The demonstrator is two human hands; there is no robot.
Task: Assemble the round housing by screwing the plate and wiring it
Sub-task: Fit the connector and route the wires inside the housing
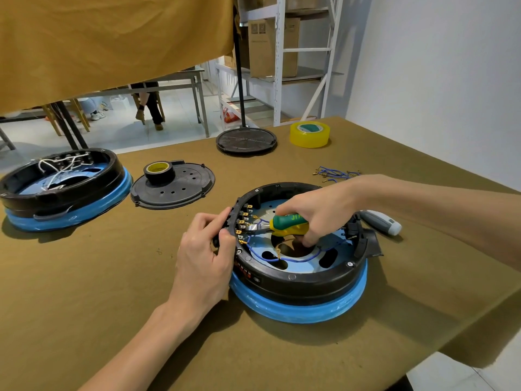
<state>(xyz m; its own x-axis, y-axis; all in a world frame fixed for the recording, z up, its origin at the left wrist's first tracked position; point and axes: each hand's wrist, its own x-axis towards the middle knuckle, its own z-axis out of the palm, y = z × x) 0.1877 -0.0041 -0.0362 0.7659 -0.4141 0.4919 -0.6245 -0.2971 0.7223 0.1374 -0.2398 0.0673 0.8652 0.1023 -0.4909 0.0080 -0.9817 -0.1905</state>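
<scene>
1. The round housing (298, 277) sits right of centre in the frame on the olive table (112, 277).
2. Your left hand (207, 249) pinches the housing's left rim.
3. Your right hand (315, 213) grips green-and-yellow pliers (284, 225), whose tips meet a blue wire (296, 259) at the terminals.

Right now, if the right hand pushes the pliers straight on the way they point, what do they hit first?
Likely the brass terminals on the housing's left inner wall, which the left hand grips from outside. The right hand aims the pliers there; depth unclear.
</scene>
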